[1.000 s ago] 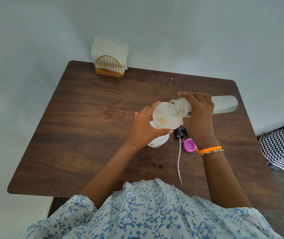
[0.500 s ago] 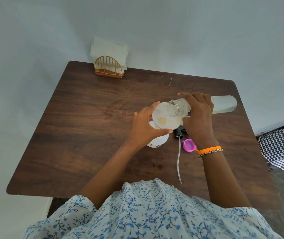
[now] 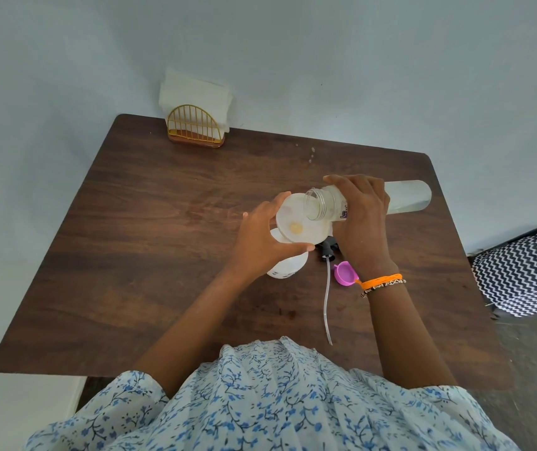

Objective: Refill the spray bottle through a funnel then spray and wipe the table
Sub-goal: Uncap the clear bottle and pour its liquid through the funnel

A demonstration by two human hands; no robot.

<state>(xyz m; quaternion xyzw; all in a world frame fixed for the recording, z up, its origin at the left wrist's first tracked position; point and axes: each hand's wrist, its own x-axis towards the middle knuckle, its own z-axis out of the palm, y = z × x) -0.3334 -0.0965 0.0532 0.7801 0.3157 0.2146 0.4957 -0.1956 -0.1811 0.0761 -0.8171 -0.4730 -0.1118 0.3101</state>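
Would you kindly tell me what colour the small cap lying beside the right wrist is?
The cap is bright pink-purple, seen in the head view, the only one.

Dark wooden table (image 3: 163, 222) against pale blue walls (image 3: 358, 60).

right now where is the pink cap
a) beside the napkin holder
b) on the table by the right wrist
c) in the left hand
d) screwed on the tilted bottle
b: the pink cap lies on the table just beside the right wrist, near the spray head's tube.
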